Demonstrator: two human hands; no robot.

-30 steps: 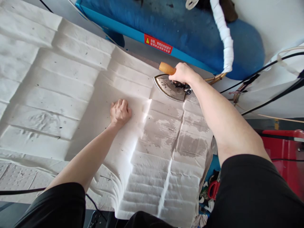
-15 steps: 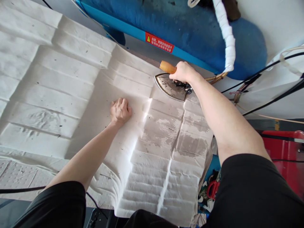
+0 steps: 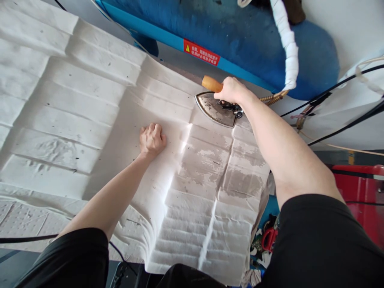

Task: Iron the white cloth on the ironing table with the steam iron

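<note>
My right hand [image 3: 233, 91] is wrapped round the wooden handle of a steam iron [image 3: 220, 112]. The iron's pointed metal plate rests flat on a large white cloth [image 3: 102, 104] near its far edge, with the tip towards the left. Lower and to the left, my left hand [image 3: 152, 140] is closed in a fist and presses knuckles-up on the same cloth; nothing shows in its fingers. Fold creases run all across the cloth, and damp grey patches [image 3: 243, 180] mark its right part.
A blue padded ironing arm [image 3: 228, 32] with a red warning label [image 3: 201, 52] stands behind the cloth. From the iron runs a white-wrapped hose [image 3: 289, 56]. Black cables [image 3: 345, 86] hang at the right, above a red object [image 3: 360, 200]. Red-handled scissors [image 3: 269, 239] lie low right.
</note>
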